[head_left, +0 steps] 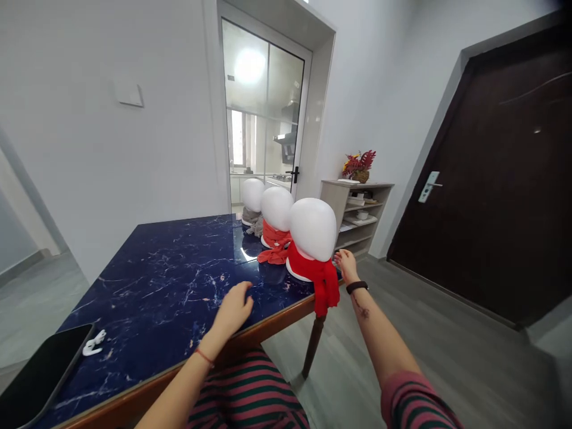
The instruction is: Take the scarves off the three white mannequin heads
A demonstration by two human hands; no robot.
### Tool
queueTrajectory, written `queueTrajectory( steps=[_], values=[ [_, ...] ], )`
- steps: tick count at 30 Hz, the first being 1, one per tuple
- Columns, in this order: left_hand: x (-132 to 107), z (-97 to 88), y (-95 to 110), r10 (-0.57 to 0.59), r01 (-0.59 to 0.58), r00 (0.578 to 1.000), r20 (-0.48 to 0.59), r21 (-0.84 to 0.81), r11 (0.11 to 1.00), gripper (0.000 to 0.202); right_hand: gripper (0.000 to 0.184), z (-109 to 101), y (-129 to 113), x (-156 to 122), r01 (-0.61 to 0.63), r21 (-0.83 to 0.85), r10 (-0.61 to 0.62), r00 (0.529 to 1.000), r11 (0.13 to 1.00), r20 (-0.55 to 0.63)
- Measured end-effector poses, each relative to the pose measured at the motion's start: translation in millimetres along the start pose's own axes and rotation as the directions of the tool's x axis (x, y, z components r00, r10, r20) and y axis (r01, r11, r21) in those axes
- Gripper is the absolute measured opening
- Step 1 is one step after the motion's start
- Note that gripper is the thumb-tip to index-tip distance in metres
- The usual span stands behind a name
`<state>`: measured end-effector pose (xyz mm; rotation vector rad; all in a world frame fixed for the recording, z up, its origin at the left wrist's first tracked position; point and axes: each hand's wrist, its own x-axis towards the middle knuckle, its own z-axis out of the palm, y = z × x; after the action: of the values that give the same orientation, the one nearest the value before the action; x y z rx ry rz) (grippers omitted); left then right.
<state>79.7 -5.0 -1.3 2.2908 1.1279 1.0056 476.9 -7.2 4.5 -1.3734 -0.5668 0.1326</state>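
A dark tablet (38,372) and a white earphone piece (93,344) are laid side by side at the near left corner of a blue marbled table (165,280). A glazed door (263,119) is set in the far wall, a kitchen being seen through it. An open shelf unit (357,214) is topped by red flowers (358,165). A dark brown door (500,179) is hung at right

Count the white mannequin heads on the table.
3, in a row along the table's right edge: nearest head in a red scarf by the right hand, middle head orange-red scarf, farthest head grey scarf.
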Motion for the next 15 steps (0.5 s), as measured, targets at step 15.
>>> queueTrajectory(
  steps=[15],
  values=[
    [81.8,143.8,67.6,-0.075,0.051,0.997,-0.026,-0.518,0.854,0.072,0.026,21.2,21.1,-8.1,0.168,-0.030,-0.140,0.899,0.985,0.416]
  ],
)
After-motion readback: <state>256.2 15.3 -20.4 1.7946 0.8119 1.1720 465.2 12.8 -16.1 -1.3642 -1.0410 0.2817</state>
